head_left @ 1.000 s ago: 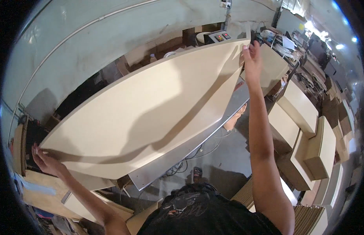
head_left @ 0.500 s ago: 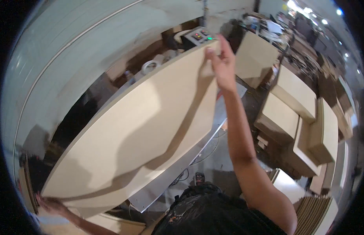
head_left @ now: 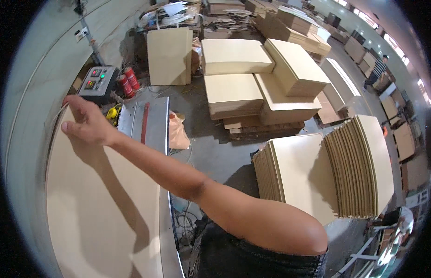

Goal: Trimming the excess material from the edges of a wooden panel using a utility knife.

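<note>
A large pale wood-coloured board [head_left: 99, 199] lies lengthwise along the left side, its near end cut off by the lower edge of the view. My right arm stretches across to the board's far end. There my right hand [head_left: 88, 123] grips the far edge, thumb on the top face and fingers curled over the rim. Under the board is a grey metal machine table [head_left: 156, 118] with a red strip [head_left: 145, 123] set along it. Just beyond my hand stands a control box [head_left: 96, 83] with lit displays and a green light. My left hand is out of view.
Red cylinders [head_left: 127, 83] stand beside the control box. Stacked boards [head_left: 238, 58] rest on the floor ahead, and a ridged stack of panels [head_left: 354, 167] stands at the right. Cables [head_left: 187, 217] lie beside the table. A person in a striped top [head_left: 378, 69] is far right.
My view has swung to the right. The board, formerly tilted up between both hands, now lies lower along the left. My right hand keeps its far end; my left hand has left the view.
</note>
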A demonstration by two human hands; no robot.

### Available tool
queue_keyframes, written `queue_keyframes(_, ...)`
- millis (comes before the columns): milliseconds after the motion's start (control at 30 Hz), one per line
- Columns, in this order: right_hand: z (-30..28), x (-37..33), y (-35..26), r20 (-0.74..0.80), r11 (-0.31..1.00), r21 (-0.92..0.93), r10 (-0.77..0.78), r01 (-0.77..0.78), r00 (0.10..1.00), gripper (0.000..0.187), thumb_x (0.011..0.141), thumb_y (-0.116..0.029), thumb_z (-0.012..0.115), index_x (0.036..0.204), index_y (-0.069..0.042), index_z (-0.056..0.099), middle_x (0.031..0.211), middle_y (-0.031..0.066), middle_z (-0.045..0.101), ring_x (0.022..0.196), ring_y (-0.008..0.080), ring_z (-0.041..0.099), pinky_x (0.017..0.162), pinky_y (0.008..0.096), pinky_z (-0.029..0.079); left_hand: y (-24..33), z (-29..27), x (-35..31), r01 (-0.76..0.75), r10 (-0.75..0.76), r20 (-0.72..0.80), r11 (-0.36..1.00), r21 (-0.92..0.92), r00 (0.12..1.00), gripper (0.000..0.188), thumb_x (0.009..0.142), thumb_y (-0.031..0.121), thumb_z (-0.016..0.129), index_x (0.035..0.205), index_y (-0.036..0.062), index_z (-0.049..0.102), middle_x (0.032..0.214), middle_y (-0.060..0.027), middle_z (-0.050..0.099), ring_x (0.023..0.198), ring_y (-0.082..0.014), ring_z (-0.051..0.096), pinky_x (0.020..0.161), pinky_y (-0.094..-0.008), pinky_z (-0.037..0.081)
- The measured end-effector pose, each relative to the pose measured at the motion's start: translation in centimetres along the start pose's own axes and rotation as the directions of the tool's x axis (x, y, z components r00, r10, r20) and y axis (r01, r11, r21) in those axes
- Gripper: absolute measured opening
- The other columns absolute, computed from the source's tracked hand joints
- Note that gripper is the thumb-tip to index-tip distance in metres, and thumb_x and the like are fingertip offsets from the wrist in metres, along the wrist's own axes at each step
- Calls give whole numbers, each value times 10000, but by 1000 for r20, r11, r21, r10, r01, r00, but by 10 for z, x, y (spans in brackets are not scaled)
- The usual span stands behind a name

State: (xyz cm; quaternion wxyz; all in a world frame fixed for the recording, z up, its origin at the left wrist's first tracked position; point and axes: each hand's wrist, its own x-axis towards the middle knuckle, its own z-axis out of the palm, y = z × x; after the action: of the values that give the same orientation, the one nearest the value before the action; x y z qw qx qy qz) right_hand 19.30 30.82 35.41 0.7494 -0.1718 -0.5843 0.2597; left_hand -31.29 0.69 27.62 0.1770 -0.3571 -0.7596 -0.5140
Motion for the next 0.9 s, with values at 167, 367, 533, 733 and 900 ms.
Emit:
queue_keyframes(167, 10, -7, -12, 94, 994, -80, 77, -69, 993, 581, 740, -254, 683, 1197, 10, 440, 969, 141, 562, 887, 201, 526, 788, 316, 433, -19, 10, 1, 9, -11, 81, 1000, 29, 997, 446, 951, 361, 383, 1218, 28, 515, 1196, -153, 536, 1074, -246, 517, 896, -367, 432)
queue_keyframes(367, -19, -37, 22, 2, 989, -68, 136, -135, 991, 686, 706, -310, 728, 1232, 22, 438, 1090, 156, 573, 978, 208, 548, 838, 330, 440, -31, 47, -2, -19, 5, 213, 998, 62, 977, 446, 944, 363, 399, 1225, 35, 512, 1195, -153, 538, 1068, -250, 518, 891, -367, 433)
queue_keyframes(533, -42, -118, 50, 38, 763, -134, 641, -632, 766, 496, 743, -426, 687, 953, 20, 629, 852, 91, 626, 827, 137, 567, 723, 292, 452, -39, 50, -9, -25, 0, 267, 996, 87, 964, 446, 939, 364, 412, 1230, 40, 509, 1194, -152, 539, 1063, -253, 519, 887, -367, 435)
queue_keyframes(733, -51, -145, 49, -56, 735, -209, 649, -645, 758, 491, 748, -445, 678, 897, 19, 627, 798, 72, 619, 743, 118, 567, 668, 288, 459, -36, 62, -24, -32, -2, 321, 994, 101, 947, 448, 933, 366, 427, 1236, 46, 506, 1192, -151, 541, 1057, -256, 521, 882, -368, 436)
queue_keyframes(900, -47, -152, 55, -37, 718, -197, 675, -667, 737, 463, 764, -436, 670, 909, 2, 630, 794, 53, 614, 757, 122, 571, 678, 287, 469, -23, 88, -37, -37, 7, 356, 996, 78, 935, 450, 927, 368, 440, 1241, 52, 504, 1191, -151, 542, 1052, -259, 522, 878, -368, 438)
